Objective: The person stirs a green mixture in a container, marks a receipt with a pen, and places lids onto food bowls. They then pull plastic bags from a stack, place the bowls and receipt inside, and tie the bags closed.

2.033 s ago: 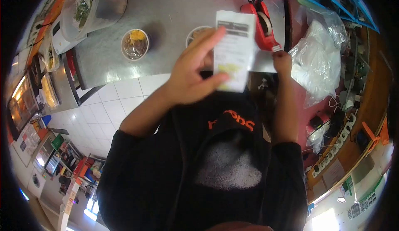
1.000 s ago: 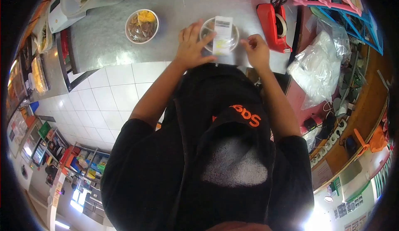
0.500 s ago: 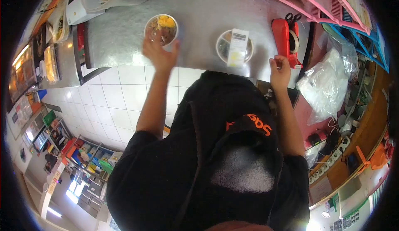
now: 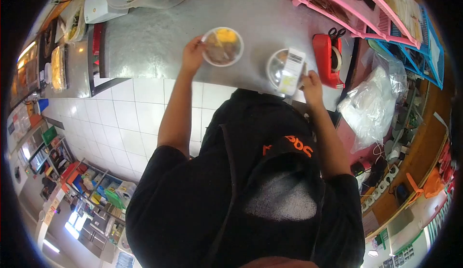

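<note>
Bare steel counter (image 4: 144,36) lies open left of and behind the food bowl (image 4: 222,46). The lidded bowl (image 4: 276,68), with a receipt (image 4: 291,65) on top, sits near the front edge, and the red tape dispenser (image 4: 327,58) is just beside it. The left hand (image 4: 193,56), arm stretched forward, grips the food bowl's left rim; the right hand (image 4: 311,82) touches the lidded bowl's near side (whether it clasps, I cannot tell).

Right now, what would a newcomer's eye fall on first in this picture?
The left hand holds a bowl of food by its rim on the steel counter. The right hand is at the edge of a lidded bowl with a paper slip on top, beside a red tape dispenser.
</note>
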Available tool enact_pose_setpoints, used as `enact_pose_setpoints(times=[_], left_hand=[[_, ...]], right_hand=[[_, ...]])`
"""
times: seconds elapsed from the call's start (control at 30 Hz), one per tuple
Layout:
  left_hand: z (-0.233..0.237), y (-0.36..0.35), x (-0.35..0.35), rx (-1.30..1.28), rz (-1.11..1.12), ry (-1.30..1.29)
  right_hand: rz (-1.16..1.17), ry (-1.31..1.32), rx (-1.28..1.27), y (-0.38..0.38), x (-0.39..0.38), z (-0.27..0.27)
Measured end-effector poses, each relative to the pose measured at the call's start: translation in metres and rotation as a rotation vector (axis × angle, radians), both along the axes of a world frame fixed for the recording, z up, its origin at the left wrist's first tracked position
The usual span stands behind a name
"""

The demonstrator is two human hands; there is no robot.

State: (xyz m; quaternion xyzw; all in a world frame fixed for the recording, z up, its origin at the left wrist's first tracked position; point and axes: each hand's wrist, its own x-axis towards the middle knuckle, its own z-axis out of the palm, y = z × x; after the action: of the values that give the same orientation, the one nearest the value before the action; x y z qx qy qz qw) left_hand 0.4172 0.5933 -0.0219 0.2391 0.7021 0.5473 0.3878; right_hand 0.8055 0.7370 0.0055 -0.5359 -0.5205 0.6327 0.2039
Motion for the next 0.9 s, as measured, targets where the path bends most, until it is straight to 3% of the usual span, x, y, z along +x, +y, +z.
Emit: enact_pose_setpoints(times=[0.07, 0.17, 0.23, 0.27, 0.3, 0.33, 0.37, 0.4, 0.47, 0.6, 0.67, 0.73, 0.77, 0.8, 0.87, 0.9], left_hand=[[-0.006, 0.005, 0.035, -0.048, -0.161, -0.037], [0.014, 0.022, 0.103, -0.066, -0.229, -0.171], [0.009, 0.027, 0.126, -0.013, -0.328, -0.146], [0.002, 0.029, 0.139, 0.025, -0.379, -0.121], [-0.016, 0.026, 0.144, 0.046, -0.328, -0.107], [-0.027, 0.024, 0.142, 0.07, -0.28, -0.101], [0.008, 0.031, 0.143, -0.019, -0.252, -0.26], [0.026, 0.038, 0.145, 0.07, -0.339, -0.317], [0.035, 0.038, 0.144, 0.135, -0.34, -0.19], [0.057, 0.051, 0.154, 0.021, -0.471, 0.119], [0.059, 0.056, 0.165, -0.049, -0.505, 0.234], [0.054, 0.054, 0.166, 0.007, -0.387, 0.316], [0.058, 0.053, 0.165, 0.018, -0.389, 0.339], [0.063, 0.051, 0.162, 0.036, -0.28, 0.41], [0.067, 0.042, 0.146, 0.06, -0.17, 0.5], [0.063, 0.04, 0.135, 0.112, -0.085, 0.473]], right_hand=[[-0.021, -0.023, -0.046, 0.005, 0.008, 0.031], [0.102, -0.098, 0.074, 0.009, 0.013, 0.039], [0.084, -0.076, -0.024, 0.002, -0.017, 0.073], [0.196, -0.16, 0.069, 0.004, -0.016, 0.061], [0.283, -0.423, 0.368, 0.002, -0.023, 0.055], [0.161, -0.415, 0.119, 0.001, -0.03, 0.05], [0.156, -0.378, 0.025, 0.0, -0.034, 0.07], [0.096, -0.408, 0.294, -0.009, -0.018, 0.049], [0.04, -0.174, 0.238, -0.019, -0.006, 0.063], [-0.162, -0.058, 0.397, -0.016, 0.071, 0.094], [-0.377, -0.346, 0.664, 0.006, 0.139, 0.093], [-0.735, -0.46, 0.875, 0.028, 0.221, 0.071], [-0.8, -0.758, 1.041, 0.036, 0.269, 0.063], [-0.971, -0.848, 0.89, 0.039, 0.303, 0.073], [-0.987, -1.145, 0.72, 0.037, 0.353, 0.086], [-0.998, -1.124, 0.723, 0.036, 0.366, 0.086]])
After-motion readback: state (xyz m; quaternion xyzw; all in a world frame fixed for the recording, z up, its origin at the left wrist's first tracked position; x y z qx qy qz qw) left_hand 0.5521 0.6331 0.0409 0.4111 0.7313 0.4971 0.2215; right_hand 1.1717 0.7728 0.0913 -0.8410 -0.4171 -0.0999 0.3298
